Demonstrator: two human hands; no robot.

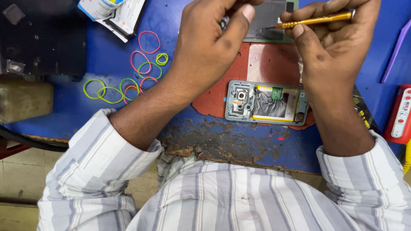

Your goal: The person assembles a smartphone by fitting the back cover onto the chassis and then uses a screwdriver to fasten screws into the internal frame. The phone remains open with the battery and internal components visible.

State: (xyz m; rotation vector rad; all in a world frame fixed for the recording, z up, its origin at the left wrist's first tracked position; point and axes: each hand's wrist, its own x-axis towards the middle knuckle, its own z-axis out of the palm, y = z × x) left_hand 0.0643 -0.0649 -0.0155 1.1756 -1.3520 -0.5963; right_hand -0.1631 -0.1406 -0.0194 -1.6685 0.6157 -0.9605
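The right hand (329, 47) is closed in a pen-like grip on a slim gold screwdriver (314, 20), its dark tip pointing left toward the left hand (209, 47). The left hand's thumb and fingers are pinched together on a small dark part (223, 23), mostly hidden, so what it is cannot be told. Both hands hover over a grey back cover (267, 17) at the far edge of the bench (107, 60).

Nearer the body, an opened phone (266, 102) lies flat on a worn red mat (222, 92), its battery and camera module exposed, well apart from the screwdriver tip. Coloured rubber bands (141, 70) are scattered to the left, and a red device (400, 113) sits at the right edge.

To do this well, I judge the tip should meet the small part squarely, with light pressure, while the left hand keeps the piece steady and low over the bench, so a slip or a dropped screw lands on the mat rather than rolling off.
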